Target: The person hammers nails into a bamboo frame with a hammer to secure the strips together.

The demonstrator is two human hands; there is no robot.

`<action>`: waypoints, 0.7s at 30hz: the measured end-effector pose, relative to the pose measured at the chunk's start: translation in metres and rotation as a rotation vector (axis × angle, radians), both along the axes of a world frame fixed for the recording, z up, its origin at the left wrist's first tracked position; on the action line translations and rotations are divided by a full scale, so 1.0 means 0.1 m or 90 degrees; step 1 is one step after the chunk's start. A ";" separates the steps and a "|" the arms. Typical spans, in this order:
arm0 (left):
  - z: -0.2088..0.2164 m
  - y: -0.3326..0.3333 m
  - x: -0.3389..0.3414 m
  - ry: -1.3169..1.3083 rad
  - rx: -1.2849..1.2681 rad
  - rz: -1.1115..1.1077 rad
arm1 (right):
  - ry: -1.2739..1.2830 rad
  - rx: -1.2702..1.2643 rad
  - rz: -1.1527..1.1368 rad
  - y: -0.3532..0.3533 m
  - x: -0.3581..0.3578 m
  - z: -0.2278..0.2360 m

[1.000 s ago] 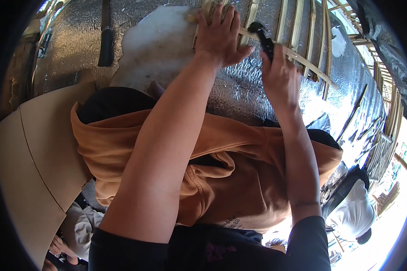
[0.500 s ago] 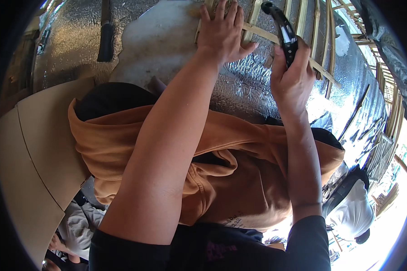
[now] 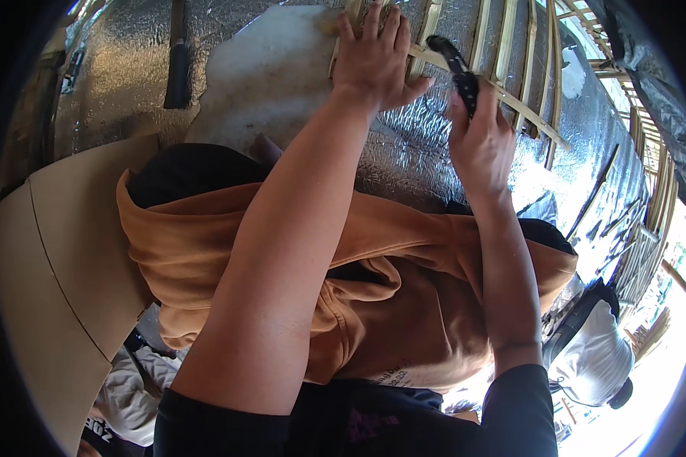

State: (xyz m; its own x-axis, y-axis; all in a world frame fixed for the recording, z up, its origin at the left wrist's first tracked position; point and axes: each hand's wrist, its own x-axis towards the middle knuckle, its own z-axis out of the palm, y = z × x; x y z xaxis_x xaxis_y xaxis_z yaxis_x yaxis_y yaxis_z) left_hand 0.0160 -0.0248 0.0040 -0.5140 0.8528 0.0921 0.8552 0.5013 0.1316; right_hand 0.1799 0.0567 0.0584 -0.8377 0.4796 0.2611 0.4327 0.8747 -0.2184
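Observation:
My left hand (image 3: 371, 65) lies flat with spread fingers on the wooden slats (image 3: 351, 38) at the top middle, over a silvery foil sheet (image 3: 404, 129). Nothing is gripped in it. My right hand (image 3: 482, 137) is closed around a black, curved hand tool (image 3: 456, 70), whose exact kind I cannot make out. The tool's far end points up and left, close over the thin cross strip (image 3: 537, 118) that runs across the slats. Part of its handle is hidden by my fingers.
A brown hooded garment (image 3: 427, 305) spreads beneath my forearms. Tan board-like panels (image 3: 68, 251) stand at the left. A whitish patch (image 3: 259, 72) covers some foil, near a dark bar (image 3: 177, 76). People in light clothing (image 3: 594, 354) are at the lower right and lower left.
My right hand has moved slightly left, and the black tool's far end has dropped lower and left, nearer the cross strip. My left hand stays in place.

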 end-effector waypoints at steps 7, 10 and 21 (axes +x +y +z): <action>0.07 0.04 0.02 -0.051 -0.114 0.031 | -0.020 -0.022 -0.004 0.00 0.00 0.00; -0.04 0.01 0.03 0.178 0.016 0.033 | 0.142 0.054 0.051 0.02 -0.05 0.15; 0.09 0.02 0.04 -0.046 -0.040 0.010 | -0.043 -0.021 -0.011 0.07 0.02 0.00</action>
